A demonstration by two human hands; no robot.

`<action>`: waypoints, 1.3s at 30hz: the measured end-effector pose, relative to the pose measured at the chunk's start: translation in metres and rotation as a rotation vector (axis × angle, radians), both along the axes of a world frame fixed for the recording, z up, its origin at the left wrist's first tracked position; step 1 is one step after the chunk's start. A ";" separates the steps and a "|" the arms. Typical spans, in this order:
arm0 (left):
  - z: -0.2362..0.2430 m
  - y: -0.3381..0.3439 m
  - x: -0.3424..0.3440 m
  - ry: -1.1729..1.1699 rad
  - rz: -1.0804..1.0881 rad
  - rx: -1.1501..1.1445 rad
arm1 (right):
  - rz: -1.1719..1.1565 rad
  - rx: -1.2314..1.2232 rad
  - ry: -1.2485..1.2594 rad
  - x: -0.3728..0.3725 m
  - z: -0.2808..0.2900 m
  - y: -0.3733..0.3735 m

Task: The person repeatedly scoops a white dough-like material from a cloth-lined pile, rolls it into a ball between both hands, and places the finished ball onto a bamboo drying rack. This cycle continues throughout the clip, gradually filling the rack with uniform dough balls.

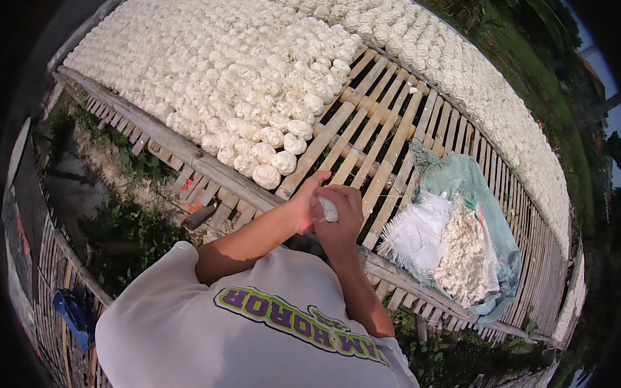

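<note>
A small white lump of moist, crumbly mash (328, 209) is pressed between my two hands at the front edge of the slatted rack. My left hand (306, 203) cups it from the left, its fingers partly covered by the other hand. Curled over it from the right are the fingers of my right hand (343, 211). Most of the lump is hidden in the grip. Just ahead and to the left lie rows of rounded white balls (264, 152). To the right, loose white crumbly mash (464, 253) sits on an opened green and white woven sack (419, 233).
The bamboo slat rack (358, 137) has gaps between its strips and a raised pole (181, 147) along its near edge. Another rack covered in white balls (495, 91) curves behind it. Plants (124, 262) grow below, and a blue object (74, 315) lies at lower left.
</note>
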State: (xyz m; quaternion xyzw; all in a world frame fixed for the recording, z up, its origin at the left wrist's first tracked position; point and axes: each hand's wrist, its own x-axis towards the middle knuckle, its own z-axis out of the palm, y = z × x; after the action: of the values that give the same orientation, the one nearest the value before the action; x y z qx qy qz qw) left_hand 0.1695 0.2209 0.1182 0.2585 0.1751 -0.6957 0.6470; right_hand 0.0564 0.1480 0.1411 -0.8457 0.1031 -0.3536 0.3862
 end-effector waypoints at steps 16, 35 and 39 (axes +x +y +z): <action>-0.038 0.009 0.083 -0.528 -0.644 -0.058 | 0.068 0.017 0.091 -0.005 -0.012 -0.024; -0.091 0.006 0.091 -2.603 -1.502 -0.133 | -0.507 0.742 0.075 -0.150 -0.099 -0.038; -0.093 0.012 0.085 -2.630 -1.430 -0.102 | -0.512 0.621 0.109 -0.163 -0.099 -0.058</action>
State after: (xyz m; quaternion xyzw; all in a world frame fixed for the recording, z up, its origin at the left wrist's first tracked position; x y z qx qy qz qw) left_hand 0.2546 0.2334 0.0254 0.6894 -0.7005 -0.1386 -0.1217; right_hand -0.1062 0.0901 0.0424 -0.6533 0.4326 -0.3452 0.5166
